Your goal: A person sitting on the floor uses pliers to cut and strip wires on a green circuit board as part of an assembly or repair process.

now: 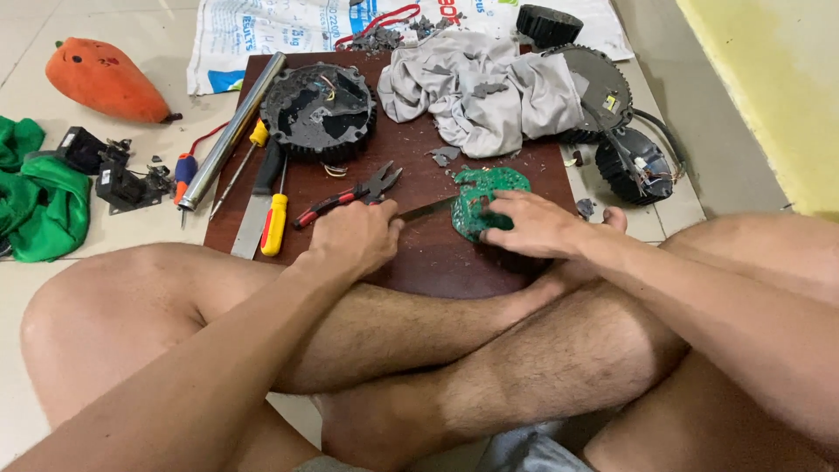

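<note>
My left hand [351,238] is closed around the handle of a tool whose thin metal blade [428,210] points right, its tip at the edge of a round green circuit board [486,185]. My right hand [533,225] presses down on that board, fingers spread over its near half. Both rest on a dark brown wooden board [411,253] lying in front of my crossed legs. Red-handled pliers [350,194] lie just beyond my left hand.
A black round motor housing [319,109], a grey cloth [481,87] and bits of debris lie on the wooden board. A metal tube [232,131], screwdrivers [275,218] and a flat file sit at its left. More black wheel parts [612,114] are at the right; an orange plush [105,79] and green cloth [39,197] at the left.
</note>
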